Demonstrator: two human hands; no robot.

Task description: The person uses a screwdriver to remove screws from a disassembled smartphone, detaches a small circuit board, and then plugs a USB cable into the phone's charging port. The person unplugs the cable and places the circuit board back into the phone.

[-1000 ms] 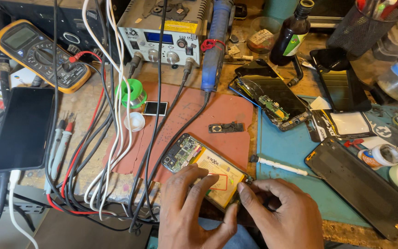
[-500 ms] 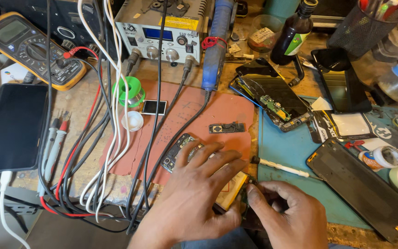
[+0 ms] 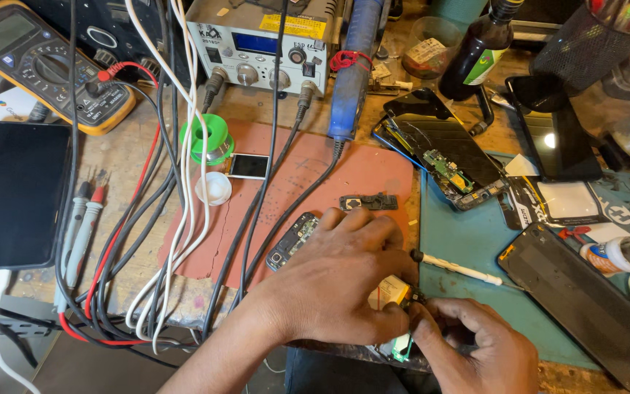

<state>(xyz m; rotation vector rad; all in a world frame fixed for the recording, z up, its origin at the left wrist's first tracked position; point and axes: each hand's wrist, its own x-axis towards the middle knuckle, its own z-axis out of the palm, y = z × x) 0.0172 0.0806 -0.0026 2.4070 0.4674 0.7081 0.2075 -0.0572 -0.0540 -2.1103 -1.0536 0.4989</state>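
Two hands on an opened phone (image 3: 297, 237): left hand (image 3: 344, 281) spread flat, right hand (image 3: 475, 350) pinching its yellow-labelled battery (image 3: 389, 292)

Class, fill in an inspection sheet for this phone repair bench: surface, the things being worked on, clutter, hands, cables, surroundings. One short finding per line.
Surface: worn wooden bench with a red mat and a teal mat.
Job's things: opened phone on the red mat, mostly covered by the left hand; yellow battery part shows.
Clutter: dismantled phone, loose black screen panel, white-handled screwdriver, green solder spool, dark bottle.
Hands: left hand presses flat on the opened phone; right hand pinches a small tool at its edge.
Cables: black, white and red leads cross the bench.
Surroundings: yellow multimeter, soldering station, dark phone at the left edge.
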